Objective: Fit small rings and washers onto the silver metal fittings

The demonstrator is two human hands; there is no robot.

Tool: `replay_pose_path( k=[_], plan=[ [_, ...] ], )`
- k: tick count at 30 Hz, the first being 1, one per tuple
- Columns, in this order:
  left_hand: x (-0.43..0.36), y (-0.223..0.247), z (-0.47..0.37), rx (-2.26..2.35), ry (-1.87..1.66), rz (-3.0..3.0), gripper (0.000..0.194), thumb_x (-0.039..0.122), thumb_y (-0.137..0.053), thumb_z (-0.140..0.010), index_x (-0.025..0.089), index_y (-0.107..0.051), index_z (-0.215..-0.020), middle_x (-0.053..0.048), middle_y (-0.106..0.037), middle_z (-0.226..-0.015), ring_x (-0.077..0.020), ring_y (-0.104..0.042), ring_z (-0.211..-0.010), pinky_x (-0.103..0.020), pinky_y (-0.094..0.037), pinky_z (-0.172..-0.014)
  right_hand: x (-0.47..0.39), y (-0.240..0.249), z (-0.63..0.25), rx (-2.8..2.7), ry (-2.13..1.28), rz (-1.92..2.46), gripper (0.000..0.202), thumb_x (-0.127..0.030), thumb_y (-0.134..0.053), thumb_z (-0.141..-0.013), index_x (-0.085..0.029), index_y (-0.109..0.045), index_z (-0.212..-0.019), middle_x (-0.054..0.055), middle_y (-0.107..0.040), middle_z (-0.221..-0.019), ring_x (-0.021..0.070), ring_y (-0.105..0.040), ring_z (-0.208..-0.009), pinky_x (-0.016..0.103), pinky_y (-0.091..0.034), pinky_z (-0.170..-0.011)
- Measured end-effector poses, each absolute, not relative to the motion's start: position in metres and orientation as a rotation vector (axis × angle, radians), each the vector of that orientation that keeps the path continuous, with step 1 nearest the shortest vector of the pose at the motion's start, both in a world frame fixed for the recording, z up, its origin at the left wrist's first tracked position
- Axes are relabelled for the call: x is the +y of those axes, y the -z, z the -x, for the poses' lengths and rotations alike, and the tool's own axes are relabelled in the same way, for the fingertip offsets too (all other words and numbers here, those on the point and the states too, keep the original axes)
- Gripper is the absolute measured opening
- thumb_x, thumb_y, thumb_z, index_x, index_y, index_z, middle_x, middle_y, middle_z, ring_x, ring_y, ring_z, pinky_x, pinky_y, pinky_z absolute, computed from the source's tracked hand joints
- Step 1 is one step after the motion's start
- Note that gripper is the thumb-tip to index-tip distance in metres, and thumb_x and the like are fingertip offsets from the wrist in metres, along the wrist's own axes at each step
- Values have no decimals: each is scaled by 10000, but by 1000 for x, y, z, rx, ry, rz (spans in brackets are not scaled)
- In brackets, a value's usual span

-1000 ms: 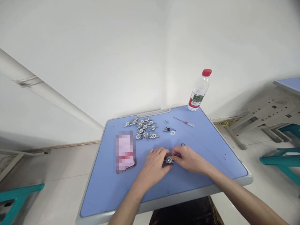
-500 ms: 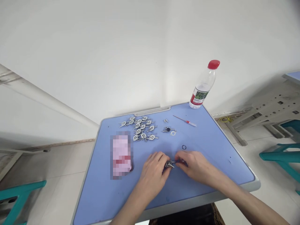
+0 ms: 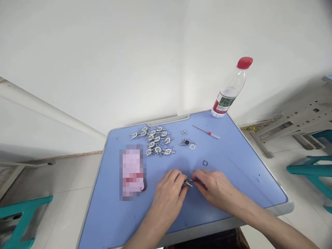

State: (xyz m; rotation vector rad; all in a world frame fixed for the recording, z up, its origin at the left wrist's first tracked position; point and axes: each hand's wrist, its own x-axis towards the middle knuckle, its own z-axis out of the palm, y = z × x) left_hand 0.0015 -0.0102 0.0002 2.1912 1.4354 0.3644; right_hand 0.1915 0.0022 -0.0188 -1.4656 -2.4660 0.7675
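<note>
Near the front of the blue table, my left hand [image 3: 169, 190] is closed around a small metal valve [image 3: 187, 182] with a short lever, its flange showing past my fingertips. My right hand [image 3: 214, 185] is pinched close against the valve's right side. A thin dark piece shows between its fingertips, but the rest is hidden in the fingers. Beyond my right hand lies a thin black ring [image 3: 205, 163]. Farther back are a valve with a round black disc [image 3: 186, 142], a flat metal plate with a hole [image 3: 192, 147] and small metal pieces [image 3: 184, 132].
Several similar metal valves [image 3: 157, 139] lie clustered at the back left of the table [image 3: 124, 221]. A blurred pink rectangular object [image 3: 132, 169] lies left of my hands. A screwdriver [image 3: 209, 133] and a red-capped bottle [image 3: 225, 98] are at the back right. Teal stools [image 3: 308, 169] stand beyond the table's sides.
The view has shifted slightly. Both hands keep the same hold on the valve, with only small movement of the right fingers.
</note>
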Motion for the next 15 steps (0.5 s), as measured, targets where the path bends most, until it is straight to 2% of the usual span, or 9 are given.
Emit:
replay_pose_path(
  k=[15],
  plan=[
    [-11, 0, -3, 1470, -368, -2200, 90, 136, -559, -873, 224, -558, -896, -12, -606, -923, -199, -573, -859, -349, -467, -741, -1, 22, -192, -2457, -736, 1420, 91, -130, -460, -876, -195, -523, -868, 8, -637, -735, 127, -554, -539, 272, -200, -505]
  ],
)
